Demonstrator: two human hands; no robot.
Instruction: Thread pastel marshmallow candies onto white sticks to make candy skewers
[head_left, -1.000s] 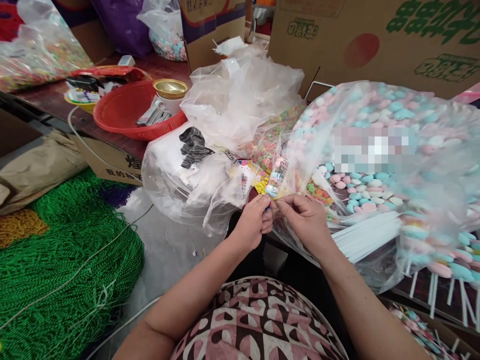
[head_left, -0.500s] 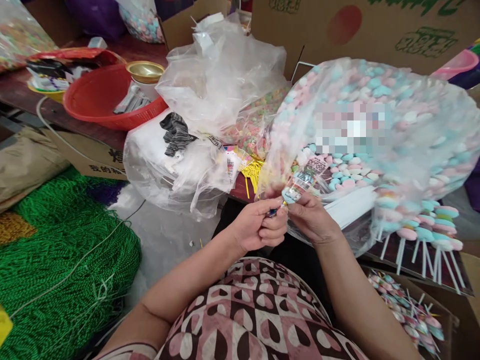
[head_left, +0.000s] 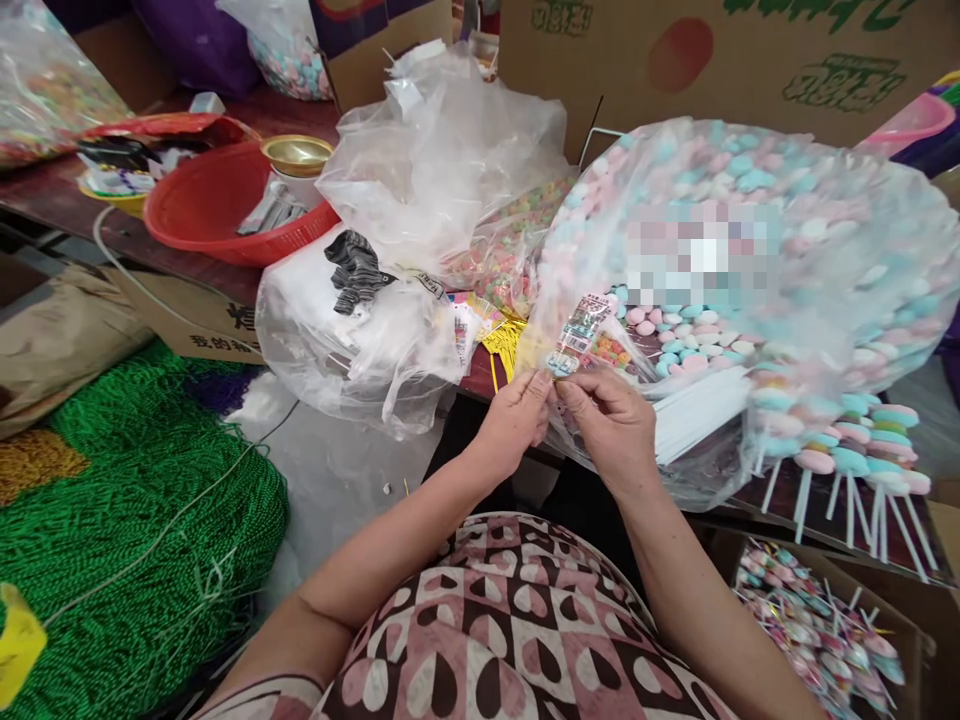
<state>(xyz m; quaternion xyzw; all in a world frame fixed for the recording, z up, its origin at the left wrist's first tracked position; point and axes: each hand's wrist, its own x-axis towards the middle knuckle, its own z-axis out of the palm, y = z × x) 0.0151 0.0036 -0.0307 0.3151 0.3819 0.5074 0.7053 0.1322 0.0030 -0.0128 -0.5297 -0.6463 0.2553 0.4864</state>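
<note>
A small clear candy packet (head_left: 576,335) with printed labels stands up from between my hands, its lower end gathered at my fingertips. My left hand (head_left: 517,418) is closed round that lower end. From the other side, my right hand (head_left: 611,418) pinches the same spot with thumb and forefinger. A thin yellowish bit shows between the fingertips, too small to name. Just beyond my left hand lies a bunch of gold twist ties (head_left: 504,345). Close to my right hand are a bundle of white sticks (head_left: 701,415) and a big bag of pastel candies (head_left: 750,180).
Candy skewers (head_left: 855,440) lie at the table's right edge, sticks jutting out. Below them a cardboard box (head_left: 911,640) holds wrapped skewers. A red basket (head_left: 202,225) and clear plastic bags (head_left: 450,150) stand at the back left. Green cord (head_left: 150,500) is heaped at lower left.
The packet has turned more upright and moved slightly left. My left hand has turned and now closes beneath the packet; my right fingers have drawn in to the gathered end.
</note>
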